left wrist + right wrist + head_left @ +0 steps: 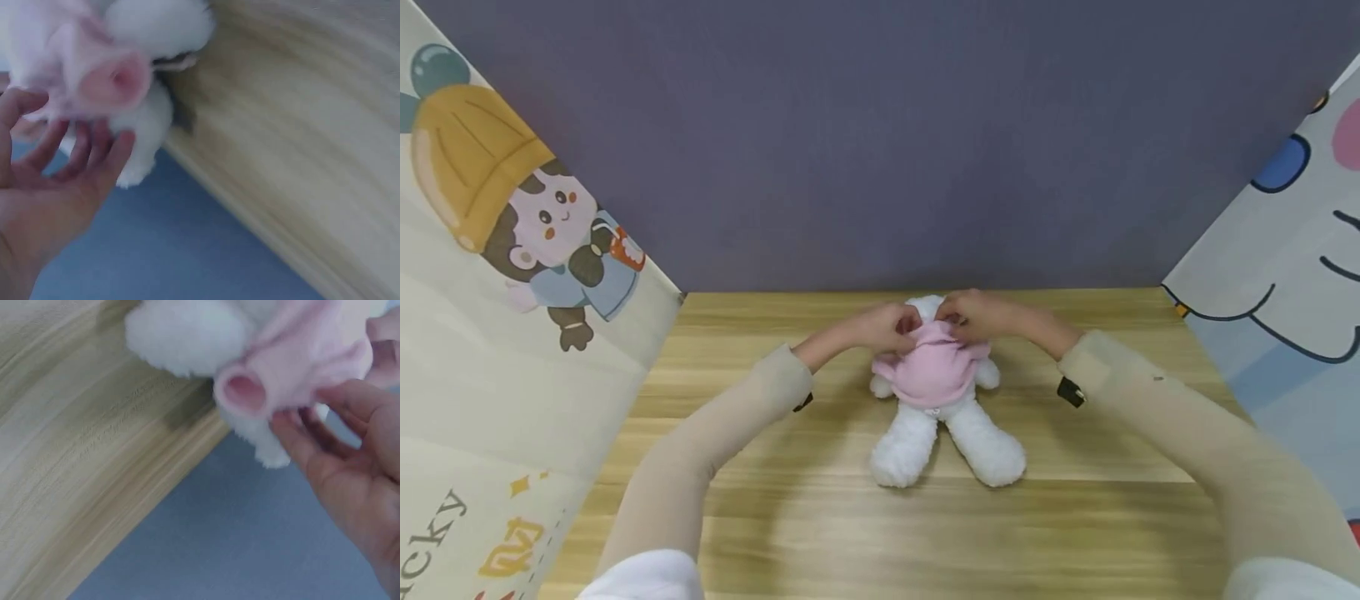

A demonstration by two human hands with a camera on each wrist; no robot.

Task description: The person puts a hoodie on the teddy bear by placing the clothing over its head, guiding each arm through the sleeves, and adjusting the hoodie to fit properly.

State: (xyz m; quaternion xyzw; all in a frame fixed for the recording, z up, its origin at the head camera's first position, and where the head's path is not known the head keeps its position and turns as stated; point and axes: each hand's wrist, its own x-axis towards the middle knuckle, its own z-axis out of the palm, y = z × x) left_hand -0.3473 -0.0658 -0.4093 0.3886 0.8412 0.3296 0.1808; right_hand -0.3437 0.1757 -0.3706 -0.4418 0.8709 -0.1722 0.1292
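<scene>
From here I see the person's left arm (718, 429) slanting up toward two o'clock, the right arm (1180, 421) toward ten; elbows bent outward; left hand (883, 327) and right hand (979, 317) close together, fingers curled, thumbs pinching.

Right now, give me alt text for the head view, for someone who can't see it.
A left hand and a right hand grip the upper edge of a pink shirt on a white plush toy lying on a wooden table. Cartoon panels flank both sides.
</scene>
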